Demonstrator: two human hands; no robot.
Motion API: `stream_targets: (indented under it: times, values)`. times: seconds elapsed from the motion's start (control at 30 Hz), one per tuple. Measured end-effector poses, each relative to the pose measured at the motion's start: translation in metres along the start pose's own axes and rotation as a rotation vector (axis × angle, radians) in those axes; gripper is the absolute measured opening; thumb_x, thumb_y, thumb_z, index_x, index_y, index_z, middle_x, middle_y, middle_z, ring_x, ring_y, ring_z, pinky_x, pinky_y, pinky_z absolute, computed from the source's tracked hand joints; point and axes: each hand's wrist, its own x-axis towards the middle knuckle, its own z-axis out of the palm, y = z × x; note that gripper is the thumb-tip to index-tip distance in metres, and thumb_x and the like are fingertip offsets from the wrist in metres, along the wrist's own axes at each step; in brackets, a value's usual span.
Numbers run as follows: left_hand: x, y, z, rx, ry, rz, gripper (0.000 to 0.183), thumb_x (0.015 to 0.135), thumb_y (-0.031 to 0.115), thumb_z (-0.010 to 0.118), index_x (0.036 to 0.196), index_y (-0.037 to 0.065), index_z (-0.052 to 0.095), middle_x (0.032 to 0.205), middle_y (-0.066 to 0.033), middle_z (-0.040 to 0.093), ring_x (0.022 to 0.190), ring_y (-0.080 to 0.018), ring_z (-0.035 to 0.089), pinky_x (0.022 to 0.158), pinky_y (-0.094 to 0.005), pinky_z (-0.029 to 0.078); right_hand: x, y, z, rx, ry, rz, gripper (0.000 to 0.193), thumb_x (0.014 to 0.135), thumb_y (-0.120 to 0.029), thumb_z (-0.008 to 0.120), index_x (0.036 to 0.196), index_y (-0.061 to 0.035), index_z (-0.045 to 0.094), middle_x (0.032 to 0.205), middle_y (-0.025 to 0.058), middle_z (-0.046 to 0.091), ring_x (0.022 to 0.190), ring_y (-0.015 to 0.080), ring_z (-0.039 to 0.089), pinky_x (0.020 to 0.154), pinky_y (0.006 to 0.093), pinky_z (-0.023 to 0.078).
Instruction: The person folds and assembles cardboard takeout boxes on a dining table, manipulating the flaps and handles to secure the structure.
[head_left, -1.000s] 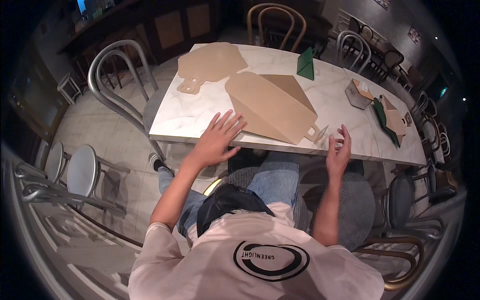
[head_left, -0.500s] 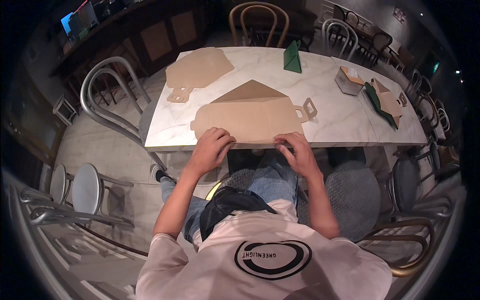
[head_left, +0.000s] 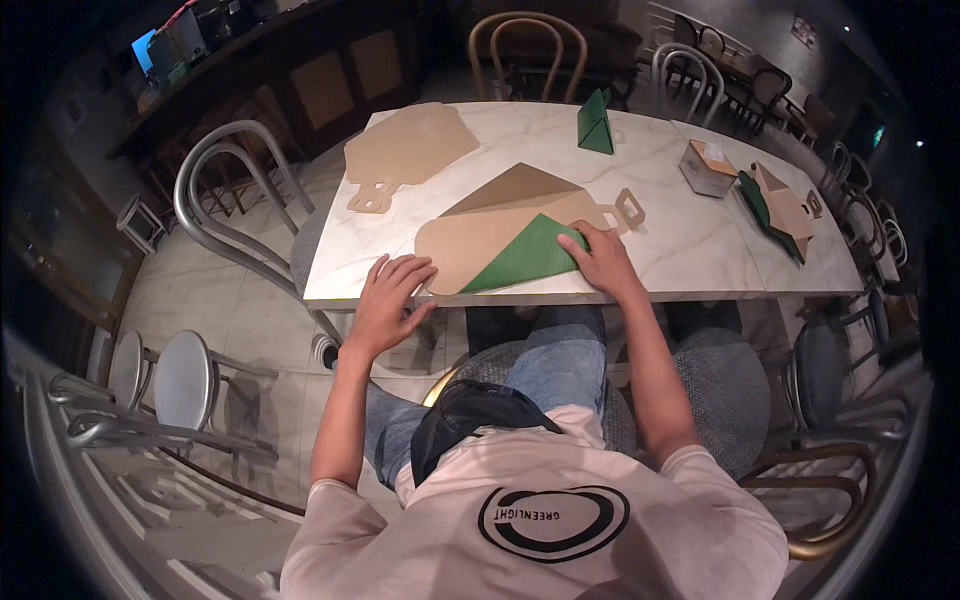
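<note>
A brown cardboard box blank (head_left: 450,248) lies flat near the front edge of the table, one far triangular flap tilted up along its crease. The near flap (head_left: 528,258) is turned over, its green outer side facing up. My right hand (head_left: 603,260) is closed at the right corner of this green flap, thumb against the card. At the blank's left front edge rests my left hand (head_left: 393,300), fingers apart, fingertips touching or just beside the card. Handle cut-outs (head_left: 628,210) stick out from the blank's right end.
More flat brown blanks (head_left: 410,145) lie at the far left of the marble-look table (head_left: 680,265). A folded green box (head_left: 594,125) stands at the back. To the right are a tissue box (head_left: 707,170) and a partly folded green-and-brown box (head_left: 775,215). Chairs (head_left: 240,220) surround the table.
The near flap has been folded over, so its green side now shows. My right hand has moved up and forward with it; my left hand has shifted left and spread its fingers.
</note>
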Motion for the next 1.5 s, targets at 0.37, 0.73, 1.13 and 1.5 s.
stream_targets:
  times: [0.37, 0.73, 1.13, 1.5]
  values:
    - [0.025, 0.065, 0.040, -0.246, 0.059, 0.278, 0.020, 0.083, 0.018, 0.082, 0.096, 0.007, 0.071, 0.093, -0.0057, 0.065, 0.093, -0.0280, 0.064, 0.092, -0.0428, 0.052, -0.091, -0.040, 0.012, 0.242, 0.363, -0.240, 0.037, 0.088, 0.000, 0.066, 0.125, -0.0042, 0.066, 0.102, 0.0166, 0.065, 0.087, 0.0348, 0.066, 0.079, 0.0409, 0.053]
    - [0.004, 0.026, 0.018, -0.199, -0.068, 0.104, 0.034, 0.078, 0.011, 0.081, 0.109, 0.005, 0.070, 0.112, -0.0118, 0.068, 0.109, -0.0317, 0.067, 0.095, -0.0432, 0.054, -0.098, -0.044, 0.039, 0.435, 0.079, -0.085, 0.031, 0.094, -0.011, 0.072, 0.124, -0.0057, 0.069, 0.093, 0.0135, 0.069, 0.076, 0.0230, 0.067, 0.069, 0.0347, 0.054]
    - [0.004, 0.041, 0.022, -0.309, 0.039, -0.164, 0.022, 0.089, 0.007, 0.073, 0.110, 0.003, 0.070, 0.097, -0.0121, 0.070, 0.100, -0.0314, 0.067, 0.097, -0.0431, 0.049, -0.092, -0.045, 0.066, 0.930, 0.077, 0.236, 0.018, 0.105, -0.015, 0.063, 0.102, 0.0023, 0.065, 0.082, 0.0091, 0.073, 0.057, 0.0085, 0.061, 0.053, 0.0264, 0.050]
    - [0.032, 0.013, -0.002, -0.380, 0.246, -0.185, 0.036, 0.100, 0.014, 0.057, 0.135, 0.005, 0.060, 0.137, -0.0161, 0.059, 0.134, -0.0351, 0.052, 0.119, -0.0461, 0.033, -0.105, 0.018, -0.005, 0.929, 0.259, 0.099, 0.018, 0.106, -0.017, 0.057, 0.103, 0.0000, 0.063, 0.077, -0.0028, 0.054, 0.071, 0.0065, 0.048, 0.067, 0.0228, 0.042]
